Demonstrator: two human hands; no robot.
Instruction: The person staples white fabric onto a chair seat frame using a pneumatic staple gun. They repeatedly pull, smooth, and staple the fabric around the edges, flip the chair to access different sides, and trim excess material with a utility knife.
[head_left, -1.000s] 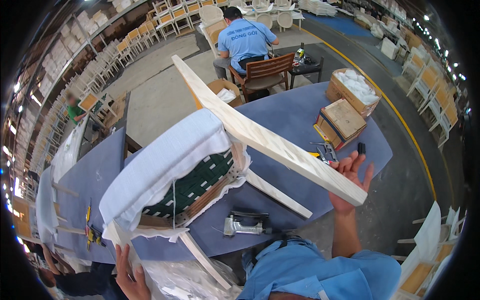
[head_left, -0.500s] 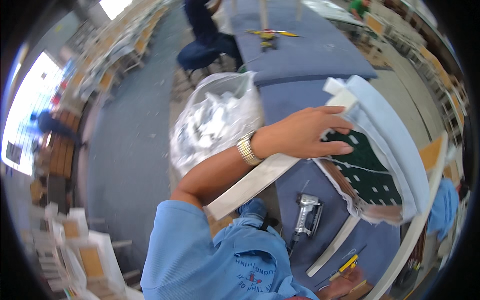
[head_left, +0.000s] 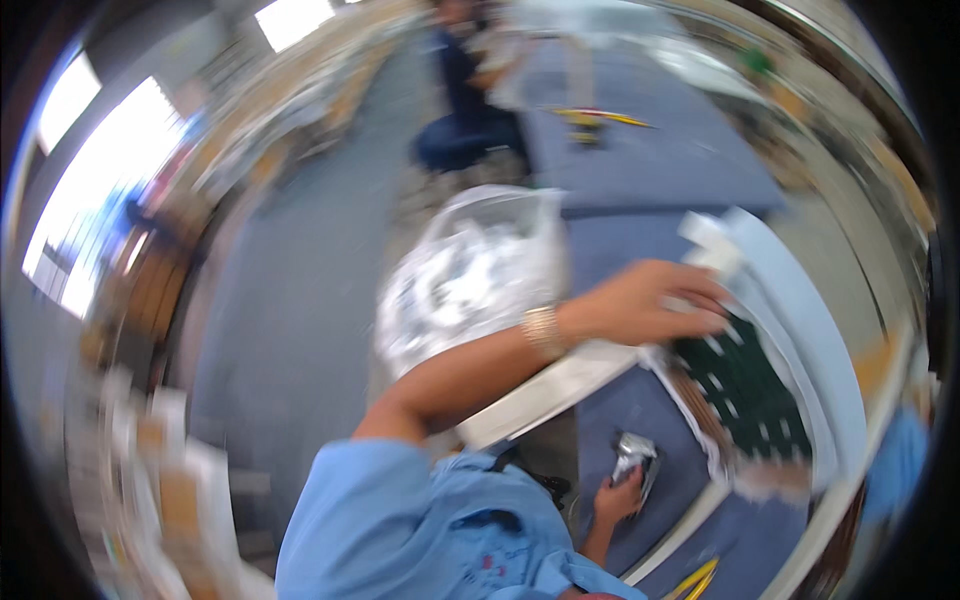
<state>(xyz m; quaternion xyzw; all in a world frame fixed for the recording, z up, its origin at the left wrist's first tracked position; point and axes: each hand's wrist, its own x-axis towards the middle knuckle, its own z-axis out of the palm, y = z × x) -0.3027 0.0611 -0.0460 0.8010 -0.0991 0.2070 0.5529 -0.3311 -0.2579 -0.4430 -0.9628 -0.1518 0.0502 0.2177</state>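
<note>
Two hands at work — left hand (head_left: 655,300) flat on the upturned chair (head_left: 760,330) lying on the blue table (head_left: 640,170), fingers spread, right hand (head_left: 615,497) wrapped around a metal staple gun (head_left: 635,458) — clear plastic bag (head_left: 470,280) beside.

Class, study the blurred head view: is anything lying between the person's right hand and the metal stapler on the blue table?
Nothing visible does. The right hand already lies against the metal stapler on the blue table, with no gap showing. The left hand rests higher up on the upturned chair seat, clear of that spot.
</note>
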